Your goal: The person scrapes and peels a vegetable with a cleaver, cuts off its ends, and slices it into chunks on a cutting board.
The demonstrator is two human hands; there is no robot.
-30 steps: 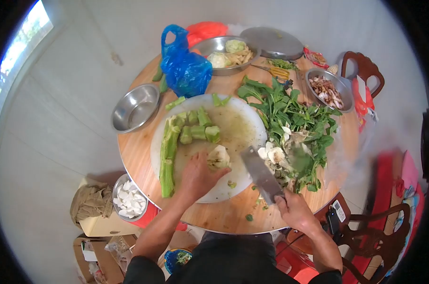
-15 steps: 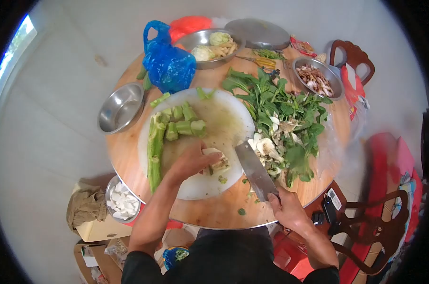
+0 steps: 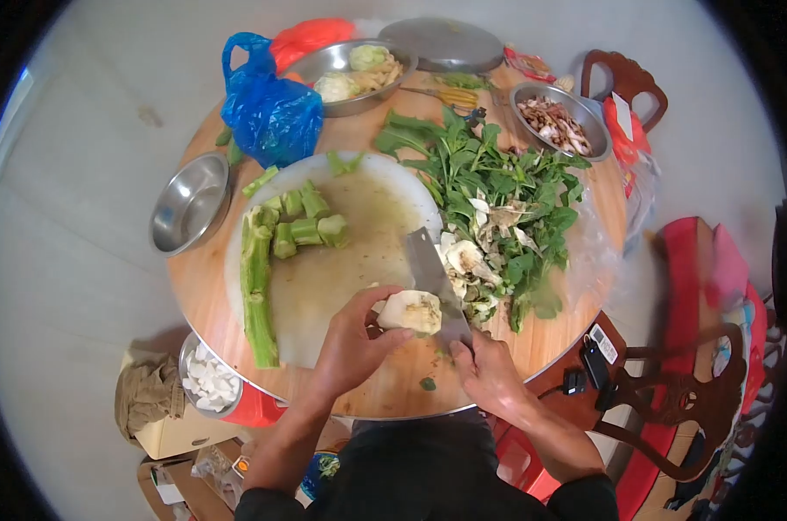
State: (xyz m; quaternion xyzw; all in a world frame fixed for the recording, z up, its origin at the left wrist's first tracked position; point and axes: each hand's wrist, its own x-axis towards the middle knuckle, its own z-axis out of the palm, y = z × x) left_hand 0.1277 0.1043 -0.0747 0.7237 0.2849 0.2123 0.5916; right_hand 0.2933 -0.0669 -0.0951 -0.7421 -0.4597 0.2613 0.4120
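In my left hand (image 3: pixel 357 343) is a pale vegetable chunk (image 3: pixel 411 310) with brownish patches, pinched between thumb and fingers above the near edge of the round cutting board (image 3: pixel 345 269). My right hand (image 3: pixel 490 373) grips the handle of a cleaver (image 3: pixel 428 265). Its broad blade points away from me, close beside the chunk and overlapped by it in this view. Long green stems (image 3: pixel 258 291) and short cut stem pieces (image 3: pixel 304 230) lie on the board's left half. Pale peelings (image 3: pixel 467 260) are heaped right of the blade.
Leafy greens (image 3: pixel 497 191) spread over the table's right side. Around the rim stand a steel bowl (image 3: pixel 191 204), a blue plastic bag (image 3: pixel 272 113), a basin of vegetables (image 3: pixel 345 106) and a bowl of sliced pieces (image 3: pixel 554 126). White chunks (image 3: pixel 209 380) fill a bowl at lower left.
My left hand has lifted the pale chunk off the board and brought it nearer me, beside the cleaver. The cleaver has turned more upright and shifted left. The whole view has moved slightly.
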